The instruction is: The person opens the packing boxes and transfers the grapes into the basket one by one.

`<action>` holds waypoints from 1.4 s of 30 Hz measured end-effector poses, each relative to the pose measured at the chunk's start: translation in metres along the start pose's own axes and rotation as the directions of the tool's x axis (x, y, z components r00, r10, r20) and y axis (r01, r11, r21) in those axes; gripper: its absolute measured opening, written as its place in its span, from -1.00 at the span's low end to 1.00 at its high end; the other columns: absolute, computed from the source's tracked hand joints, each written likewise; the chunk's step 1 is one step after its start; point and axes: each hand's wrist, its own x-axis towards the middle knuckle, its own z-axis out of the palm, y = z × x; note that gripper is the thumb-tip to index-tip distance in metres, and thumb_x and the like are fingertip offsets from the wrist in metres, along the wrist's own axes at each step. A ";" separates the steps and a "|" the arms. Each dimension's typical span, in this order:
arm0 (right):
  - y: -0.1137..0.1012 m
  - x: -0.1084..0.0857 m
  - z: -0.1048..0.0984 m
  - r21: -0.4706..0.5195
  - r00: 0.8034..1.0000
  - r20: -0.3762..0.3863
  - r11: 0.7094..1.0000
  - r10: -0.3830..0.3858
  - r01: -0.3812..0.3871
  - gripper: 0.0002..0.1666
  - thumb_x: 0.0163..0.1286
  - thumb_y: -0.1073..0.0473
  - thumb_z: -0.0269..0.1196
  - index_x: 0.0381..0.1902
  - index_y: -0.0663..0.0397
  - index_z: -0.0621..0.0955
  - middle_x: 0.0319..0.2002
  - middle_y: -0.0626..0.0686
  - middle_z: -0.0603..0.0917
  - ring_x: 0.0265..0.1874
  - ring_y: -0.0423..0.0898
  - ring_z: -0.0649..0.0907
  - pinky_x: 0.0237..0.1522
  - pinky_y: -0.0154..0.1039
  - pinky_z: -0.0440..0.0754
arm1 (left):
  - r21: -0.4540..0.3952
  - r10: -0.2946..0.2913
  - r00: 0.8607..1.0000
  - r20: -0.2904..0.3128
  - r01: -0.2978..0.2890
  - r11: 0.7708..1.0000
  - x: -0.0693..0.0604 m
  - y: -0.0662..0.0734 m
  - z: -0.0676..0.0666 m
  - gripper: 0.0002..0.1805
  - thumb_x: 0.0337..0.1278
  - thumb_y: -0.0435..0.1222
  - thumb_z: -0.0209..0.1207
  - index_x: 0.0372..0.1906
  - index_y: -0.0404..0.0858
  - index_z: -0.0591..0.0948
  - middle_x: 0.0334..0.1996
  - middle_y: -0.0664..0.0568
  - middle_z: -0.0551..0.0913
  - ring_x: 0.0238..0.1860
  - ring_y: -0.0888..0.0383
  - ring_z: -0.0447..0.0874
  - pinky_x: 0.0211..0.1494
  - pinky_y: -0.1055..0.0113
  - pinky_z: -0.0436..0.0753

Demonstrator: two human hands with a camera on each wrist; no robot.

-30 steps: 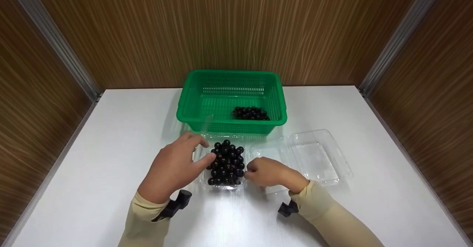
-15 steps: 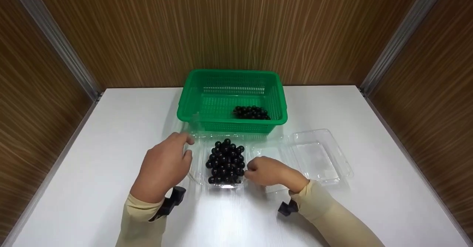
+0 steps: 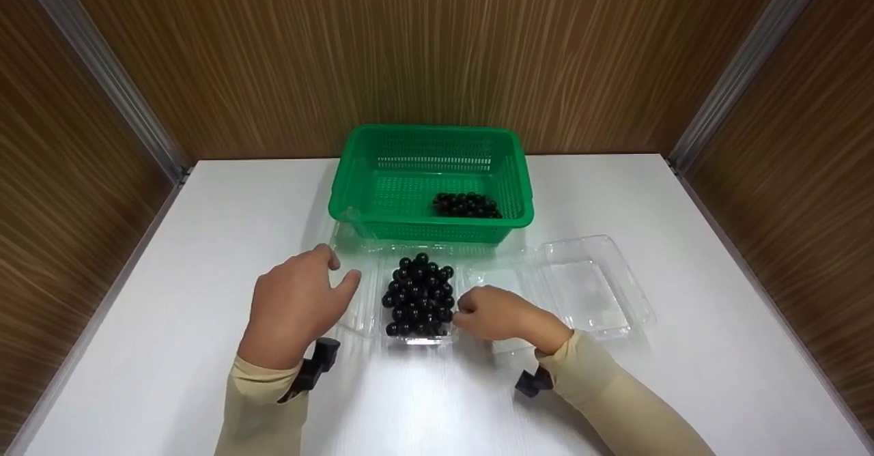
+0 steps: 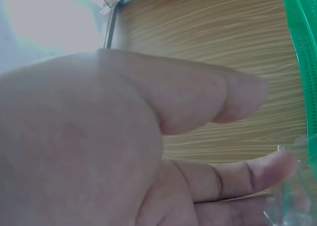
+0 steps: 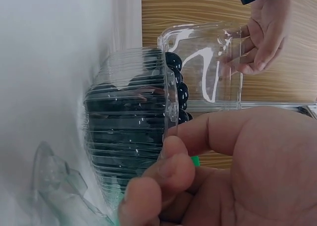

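A clear plastic clamshell box (image 3: 418, 340) heaped with dark grapes (image 3: 418, 295) stands in the middle of the table. My right hand (image 3: 493, 314) pinches the box's right rim between thumb and fingers, as the right wrist view shows close up. The box's clear lid (image 5: 200, 67) stands raised on its left side. My left hand (image 3: 293, 306) is at the outer side of that lid, fingers loosely bent and thumb apart. In the left wrist view its fingertips (image 4: 282, 166) touch or nearly touch the clear plastic; the exact contact is hard to see.
Behind the box, a green basket (image 3: 431, 222) holds another bunch of dark grapes (image 3: 468, 205). A second clear clamshell box (image 3: 587, 299) lies open at the right, its near half partly behind my right hand. Wood-patterned panels (image 3: 437, 53) surround the white table (image 3: 710, 374).
My left hand has moved left, away from the grapes, and the raised lid has swung left with it. My right hand has stayed at the box's rim.
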 end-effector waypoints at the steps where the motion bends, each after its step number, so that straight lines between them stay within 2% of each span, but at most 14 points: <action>1: 0.000 0.000 0.000 -0.003 1.000 -0.002 1.000 0.001 -0.001 -0.53 0.42 0.11 0.11 -0.72 -0.16 0.30 -0.72 -0.20 0.28 -0.66 -0.20 0.28 -0.54 -0.25 0.24 | 0.003 -0.007 1.000 0.010 0.007 1.000 0.000 0.000 0.000 -0.54 0.37 -0.02 0.19 -0.04 -0.38 0.65 -0.38 -0.13 0.73 -0.41 -0.04 0.66 -0.40 0.03 0.61; 5: 0.000 0.001 0.000 -0.010 1.000 -0.009 1.000 0.000 0.000 -0.53 0.42 0.11 0.10 -0.72 -0.16 0.29 -0.71 -0.20 0.26 -0.66 -0.20 0.28 -0.53 -0.25 0.23 | 0.014 -0.045 0.998 0.051 0.044 0.999 0.003 -0.006 0.000 -0.45 0.38 0.04 0.14 0.01 -0.42 0.62 -0.25 -0.21 0.76 -0.29 -0.13 0.72 -0.33 -0.04 0.65; 9: 0.002 0.000 0.001 -0.013 1.000 -0.010 1.000 0.009 -0.010 -0.54 0.41 0.10 0.10 -0.71 -0.16 0.30 -0.71 -0.19 0.28 -0.65 -0.20 0.29 -0.53 -0.25 0.25 | 0.026 -0.066 0.992 0.107 0.064 0.998 0.009 -0.013 0.003 -0.41 0.39 0.05 0.12 0.03 -0.47 0.61 -0.21 -0.25 0.75 -0.26 -0.17 0.73 -0.30 -0.07 0.66; 14: 0.001 -0.002 0.000 -0.013 0.999 -0.012 0.999 0.030 -0.030 -0.55 0.40 0.10 0.10 -0.71 -0.17 0.29 -0.71 -0.20 0.26 -0.65 -0.19 0.28 -0.52 -0.24 0.24 | 0.064 -0.084 0.976 0.199 0.073 0.995 0.019 -0.021 0.010 -0.32 0.39 0.08 0.08 0.12 -0.52 0.57 -0.10 -0.30 0.74 -0.17 -0.23 0.73 -0.20 -0.11 0.68; 17: 0.001 -0.002 -0.001 -0.020 1.000 -0.014 0.999 0.028 -0.028 -0.54 0.40 0.10 0.10 -0.72 -0.17 0.28 -0.71 -0.19 0.26 -0.65 -0.19 0.27 -0.53 -0.24 0.23 | 0.066 -0.092 0.968 0.233 0.078 0.995 0.023 -0.026 0.013 -0.32 0.39 0.10 0.06 0.12 -0.50 0.58 -0.10 -0.29 0.74 -0.18 -0.21 0.73 -0.19 -0.10 0.67; 25: 0.002 -0.002 -0.004 -0.043 0.999 -0.020 0.998 0.045 -0.045 -0.53 0.42 0.09 0.12 -0.72 -0.16 0.32 -0.72 -0.18 0.30 -0.66 -0.18 0.30 -0.54 -0.23 0.24 | 0.069 -0.128 0.951 0.280 0.113 0.991 0.028 -0.034 0.012 -0.39 0.38 0.11 0.06 -0.06 -0.44 0.65 -0.26 -0.18 0.73 -0.36 -0.05 0.65 -0.34 0.01 0.62; 30: 0.003 -0.003 -0.005 -0.056 0.998 -0.022 0.997 0.058 -0.059 -0.53 0.42 0.09 0.12 -0.72 -0.14 0.33 -0.72 -0.17 0.32 -0.66 -0.17 0.30 -0.54 -0.22 0.24 | 0.076 -0.137 0.940 0.312 0.119 0.990 0.032 -0.039 0.012 -0.35 0.39 0.13 0.03 -0.06 -0.45 0.65 -0.27 -0.18 0.72 -0.36 -0.04 0.63 -0.33 0.02 0.60; 36: 0.003 -0.004 -0.006 -0.055 0.998 -0.015 0.997 0.059 -0.060 -0.54 0.43 0.08 0.12 -0.72 -0.15 0.34 -0.71 -0.18 0.34 -0.66 -0.17 0.33 -0.54 -0.21 0.27 | 0.041 -0.139 0.925 0.355 0.133 0.990 0.038 -0.049 0.013 -0.33 0.40 0.14 0.01 0.04 -0.45 0.59 -0.13 -0.22 0.72 -0.26 -0.07 0.64 -0.24 -0.01 0.62; 42: 0.002 -0.003 -0.006 -0.057 0.998 -0.012 0.997 0.058 -0.058 -0.53 0.42 0.08 0.11 -0.72 -0.15 0.30 -0.72 -0.18 0.28 -0.65 -0.18 0.28 -0.53 -0.22 0.23 | 0.016 -0.125 0.913 0.387 0.129 0.992 0.041 -0.056 0.012 -0.27 0.42 0.16 -0.02 0.20 -0.45 0.54 0.12 -0.32 0.66 -0.04 -0.19 0.67 0.00 -0.14 0.62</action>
